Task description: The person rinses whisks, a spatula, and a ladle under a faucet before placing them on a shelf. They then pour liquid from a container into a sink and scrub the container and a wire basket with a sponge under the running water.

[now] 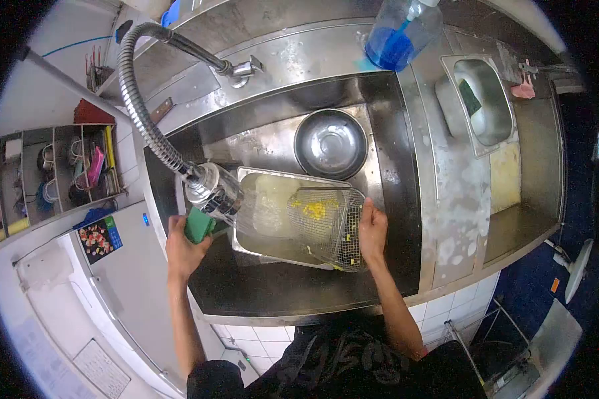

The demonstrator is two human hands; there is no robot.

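My left hand [185, 251] is closed round a green sponge [198, 225], beside the spray head [213, 189] of the hose tap. Water sprays from it into a rectangular metal pan [259, 251] of cloudy water in the sink. Fingers wrapped on its rim, my right hand [372, 229] holds a wire mesh basket [319, 229] tilted over the right part of the pan. Small yellow bits [318, 210] lie on the mesh, and more cling near its lower right side.
A round metal bowl [330, 143] sits in the sink behind the pan. At the back stands a bottle of blue liquid [396, 46]. On the right, a small metal container [495, 110] holds a dark green pad [470, 98]. The curved hose [140, 106] arches over the left side.
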